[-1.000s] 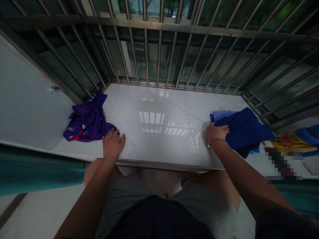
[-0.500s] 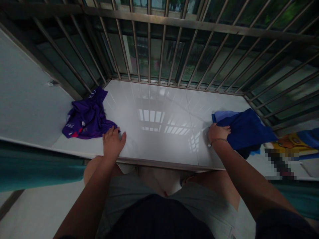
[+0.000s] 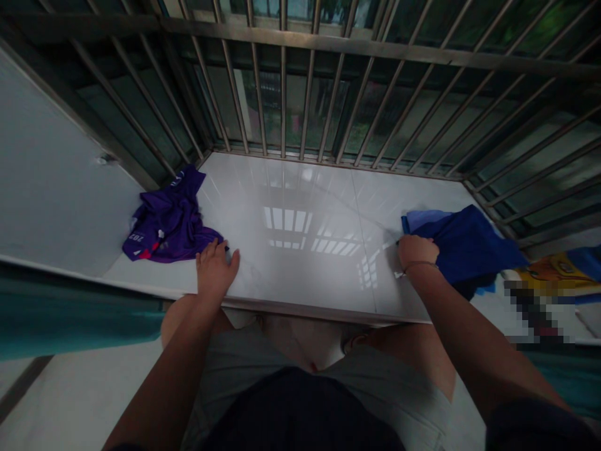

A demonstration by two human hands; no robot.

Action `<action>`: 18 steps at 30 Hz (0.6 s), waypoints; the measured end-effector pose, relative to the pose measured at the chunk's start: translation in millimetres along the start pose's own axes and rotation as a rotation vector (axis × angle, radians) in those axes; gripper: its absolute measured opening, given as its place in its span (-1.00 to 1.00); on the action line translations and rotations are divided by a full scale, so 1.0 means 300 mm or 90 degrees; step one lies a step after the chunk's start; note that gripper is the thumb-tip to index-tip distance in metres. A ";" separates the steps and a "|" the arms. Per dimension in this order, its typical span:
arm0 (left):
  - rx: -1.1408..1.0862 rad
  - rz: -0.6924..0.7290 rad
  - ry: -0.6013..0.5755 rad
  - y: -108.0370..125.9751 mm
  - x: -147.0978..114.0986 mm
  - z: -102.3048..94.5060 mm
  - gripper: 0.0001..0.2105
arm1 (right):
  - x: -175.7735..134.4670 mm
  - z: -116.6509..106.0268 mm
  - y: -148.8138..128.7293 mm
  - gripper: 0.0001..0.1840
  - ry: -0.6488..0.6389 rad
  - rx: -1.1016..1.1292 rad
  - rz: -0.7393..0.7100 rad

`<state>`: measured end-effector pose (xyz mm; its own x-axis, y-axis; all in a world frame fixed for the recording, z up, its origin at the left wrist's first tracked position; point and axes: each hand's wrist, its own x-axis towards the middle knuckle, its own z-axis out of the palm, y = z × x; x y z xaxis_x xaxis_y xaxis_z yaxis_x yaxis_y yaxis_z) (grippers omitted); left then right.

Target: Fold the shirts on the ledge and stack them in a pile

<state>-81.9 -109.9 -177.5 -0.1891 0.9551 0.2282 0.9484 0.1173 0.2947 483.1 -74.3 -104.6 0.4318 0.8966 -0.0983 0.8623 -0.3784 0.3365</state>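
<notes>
A glossy white tiled ledge [image 3: 300, 250] runs in front of me, fenced by metal bars. My left hand [image 3: 215, 269] lies flat on it with fingers apart, its fingertips beside the edge of a crumpled purple garment [image 3: 166, 219]. My right hand [image 3: 417, 252] is closed on the near edge of a dark blue cloth [image 3: 462, 244], which lies over a lighter blue piece [image 3: 417, 219] at the ledge's right end.
Metal window bars [image 3: 300, 94] enclose the ledge at the back and both sides. A white wall panel [image 3: 51, 188] stands on the left. Teal fabric [image 3: 70, 313] lies below the ledge on the left, and a colourful printed item [image 3: 549, 272] lies at the far right.
Both hands stay nearly still. The right hand has closed a little more over the blue cloth's edge; the view has shifted slightly.
</notes>
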 end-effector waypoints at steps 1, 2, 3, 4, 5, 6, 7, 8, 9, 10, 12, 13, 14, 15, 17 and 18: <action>0.002 0.000 0.000 0.001 0.000 -0.001 -0.40 | -0.006 -0.014 0.002 -0.58 -0.006 0.009 0.012; 0.003 -0.001 0.000 0.001 0.000 -0.001 -0.40 | -0.011 -0.027 0.006 -0.58 -0.010 0.020 0.020; 0.004 -0.001 -0.001 0.002 0.000 -0.002 -0.39 | -0.014 -0.041 0.014 -0.57 -0.010 0.030 0.021; 0.006 -0.002 -0.003 0.002 0.000 -0.002 -0.39 | -0.016 -0.056 0.025 -0.56 -0.007 0.037 0.014; 0.007 -0.002 -0.004 0.002 0.000 -0.002 -0.38 | -0.017 -0.071 0.040 -0.56 -0.002 0.042 0.008; 0.008 -0.003 -0.004 0.001 0.000 -0.001 -0.38 | -0.015 -0.086 0.060 -0.57 0.003 0.047 0.001; 0.009 -0.003 -0.003 0.000 0.001 0.000 -0.38 | -0.013 -0.101 0.085 -0.59 0.007 0.052 -0.013; 0.009 -0.003 -0.001 -0.001 0.001 0.001 -0.39 | -0.009 -0.114 0.113 -0.61 0.010 0.057 -0.033; 0.008 -0.001 0.001 -0.002 0.002 0.003 -0.39 | -0.006 -0.125 0.144 -0.62 0.019 0.064 -0.063; 0.007 0.001 0.004 -0.003 0.003 0.005 -0.39 | -0.002 -0.133 0.176 -0.61 0.039 0.070 -0.099; 0.003 0.002 0.008 -0.003 0.005 0.008 -0.40 | 0.006 -0.137 0.237 -0.49 0.113 0.085 -0.148; 0.002 0.000 0.010 -0.003 0.005 0.009 -0.40 | 0.010 -0.134 0.265 -0.40 0.156 0.099 -0.139; 0.000 -0.002 0.010 -0.001 0.006 0.009 -0.40 | 0.014 -0.129 0.289 -0.30 0.188 0.120 -0.106; -0.001 -0.004 0.010 0.000 0.006 0.009 -0.40 | 0.017 -0.122 0.310 -0.21 0.201 0.149 -0.058; -0.002 -0.006 0.009 0.002 0.007 0.007 -0.40 | 0.026 -0.110 0.342 -0.08 0.178 0.212 0.051; -0.002 -0.006 0.010 0.003 0.007 0.007 -0.40 | 0.032 -0.105 0.355 -0.03 0.162 0.238 0.094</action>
<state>-81.0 -107.1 -178.6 -0.2024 0.9497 0.2390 0.9455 0.1258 0.3005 570.8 -98.8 -40.0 0.5185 0.8373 0.1734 0.8529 -0.5208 -0.0355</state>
